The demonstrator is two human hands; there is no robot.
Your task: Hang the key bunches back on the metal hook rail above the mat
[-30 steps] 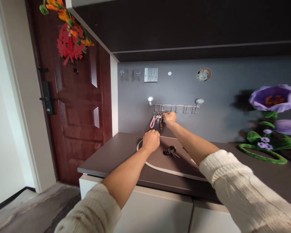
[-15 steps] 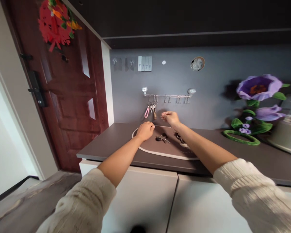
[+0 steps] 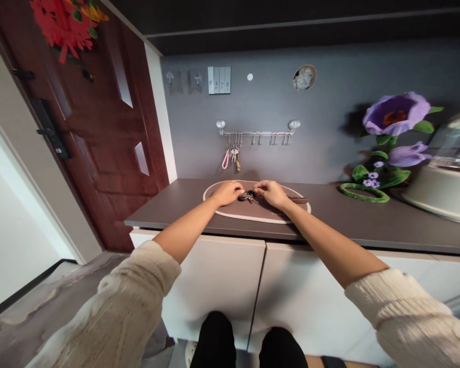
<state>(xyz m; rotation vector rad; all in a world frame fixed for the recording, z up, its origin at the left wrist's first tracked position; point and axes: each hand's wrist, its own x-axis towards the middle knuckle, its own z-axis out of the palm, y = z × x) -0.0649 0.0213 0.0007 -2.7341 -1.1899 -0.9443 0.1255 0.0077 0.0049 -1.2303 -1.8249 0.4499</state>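
Note:
A small bunch of keys [image 3: 249, 197] with black fobs lies on a brown oval mat [image 3: 241, 217] with a pale rim. From the left, my left hand [image 3: 228, 193] meets the bunch with curled fingers. My right hand [image 3: 272, 194] pinches at its right side, close to a black fob. Fingers partly cover the keys, so the exact grip is hard to see. Behind my right wrist, a dark brown strip-like item [image 3: 298, 200] shows on the mat. Above, other keys [image 3: 234, 152] and a pink strap [image 3: 225, 160] hang from a hook rail [image 3: 264, 134].
A dark countertop [image 3: 341, 220] runs over white cabinets [image 3: 210, 276]. To the right stand a purple fabric flower [image 3: 396, 115] and a white, clear-topped appliance [image 3: 437, 194]. A dark shelf [image 3: 291, 25] overhangs the wall. At left is a red-brown door [image 3: 111, 128].
My right hand has come down from just below the hook rail to the keys on the mat. The left hand's fingers now meet the bunch too. The view has tilted downward.

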